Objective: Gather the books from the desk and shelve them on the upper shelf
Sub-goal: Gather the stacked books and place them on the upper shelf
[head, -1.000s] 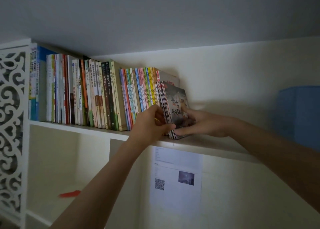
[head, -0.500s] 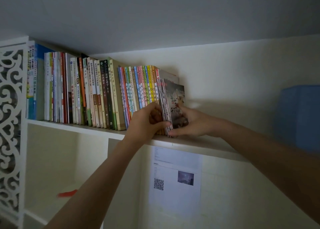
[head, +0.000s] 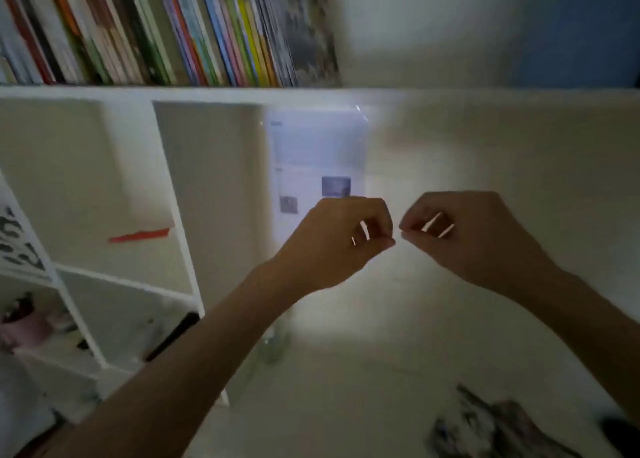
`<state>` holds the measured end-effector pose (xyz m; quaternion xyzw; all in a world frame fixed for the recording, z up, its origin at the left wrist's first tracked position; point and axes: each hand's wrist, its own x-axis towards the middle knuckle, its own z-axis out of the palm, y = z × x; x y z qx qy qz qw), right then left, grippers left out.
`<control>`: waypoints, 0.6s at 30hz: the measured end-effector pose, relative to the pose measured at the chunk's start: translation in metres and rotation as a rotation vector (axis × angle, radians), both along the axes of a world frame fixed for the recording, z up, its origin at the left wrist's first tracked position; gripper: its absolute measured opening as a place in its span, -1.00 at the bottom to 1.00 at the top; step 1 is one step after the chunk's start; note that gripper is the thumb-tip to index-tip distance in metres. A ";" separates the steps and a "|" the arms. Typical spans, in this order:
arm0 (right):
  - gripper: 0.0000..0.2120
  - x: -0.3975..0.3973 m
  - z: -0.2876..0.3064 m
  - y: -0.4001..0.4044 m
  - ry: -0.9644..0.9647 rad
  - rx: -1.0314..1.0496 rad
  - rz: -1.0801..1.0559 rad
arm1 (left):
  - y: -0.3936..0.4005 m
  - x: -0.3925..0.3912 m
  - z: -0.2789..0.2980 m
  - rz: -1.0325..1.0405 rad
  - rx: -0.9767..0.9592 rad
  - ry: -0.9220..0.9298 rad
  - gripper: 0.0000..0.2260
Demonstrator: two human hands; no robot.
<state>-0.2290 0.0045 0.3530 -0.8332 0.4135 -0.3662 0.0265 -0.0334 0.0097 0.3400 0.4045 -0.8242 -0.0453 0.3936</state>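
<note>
Nearest, low and right of the shelf (head: 207, 92), a blurry dark book (head: 498, 430) lies on the desk (head: 346, 405). Higher up, still below the shelf, both hands hang in the air, fingertips almost meeting. Left hand (head: 332, 246) and right hand (head: 474, 239) both have loosely curled fingers with nothing in them. Behind them, a printed sheet (head: 318, 152) is stuck right under the shelf. Farthest back, the books (head: 173, 28) stand leaning in a row on the shelf, a grey-covered one at the right end.
</note>
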 end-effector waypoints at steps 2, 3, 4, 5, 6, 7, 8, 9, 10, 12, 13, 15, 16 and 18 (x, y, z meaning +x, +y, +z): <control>-0.92 -0.044 -0.092 -0.013 0.069 0.235 -0.163 | -0.020 -0.027 -0.082 -0.004 0.259 -0.070 -0.96; -0.96 -0.069 -0.143 -0.018 0.079 0.356 -0.265 | -0.031 -0.039 -0.126 0.007 0.376 -0.108 -0.97; -0.98 -0.092 -0.189 -0.018 0.078 0.475 -0.357 | -0.039 -0.051 -0.170 0.020 0.490 -0.151 -0.97; -0.92 -0.114 -0.233 -0.013 0.093 0.583 -0.435 | -0.046 -0.061 -0.211 0.031 0.606 -0.203 -0.92; -0.88 -0.133 -0.271 -0.004 0.109 0.704 -0.489 | -0.052 -0.071 -0.249 0.040 0.727 -0.271 -0.84; -0.86 -0.149 -0.304 0.009 0.133 0.835 -0.530 | -0.056 -0.080 -0.283 0.042 0.843 -0.333 -0.74; -0.79 -0.163 -0.336 0.022 0.163 0.957 -0.560 | -0.058 -0.090 -0.311 0.036 0.941 -0.388 -0.63; -0.54 -0.177 -0.366 0.033 0.167 1.044 -0.596 | -0.062 -0.101 -0.335 0.029 1.009 -0.421 -0.55; -0.18 -0.189 -0.392 0.042 0.176 1.092 -0.646 | -0.066 -0.114 -0.355 0.017 1.059 -0.433 -0.48; 0.26 -0.208 -0.435 0.053 0.180 1.192 -0.832 | -0.075 -0.141 -0.390 -0.002 1.124 -0.432 -0.39; 0.27 -0.216 -0.451 0.057 0.187 1.269 -0.920 | -0.079 -0.157 -0.403 -0.003 1.131 -0.441 -0.35; 0.11 -0.225 -0.471 0.064 0.170 1.349 -1.038 | -0.087 -0.187 -0.431 0.032 1.162 -0.419 -0.28; 0.08 -0.224 -0.474 0.067 0.146 1.353 -1.066 | -0.089 -0.202 -0.441 0.047 1.195 -0.422 -0.24; 0.20 -0.224 -0.491 0.076 0.100 1.370 -1.148 | -0.090 -0.230 -0.457 0.077 1.176 -0.508 -0.13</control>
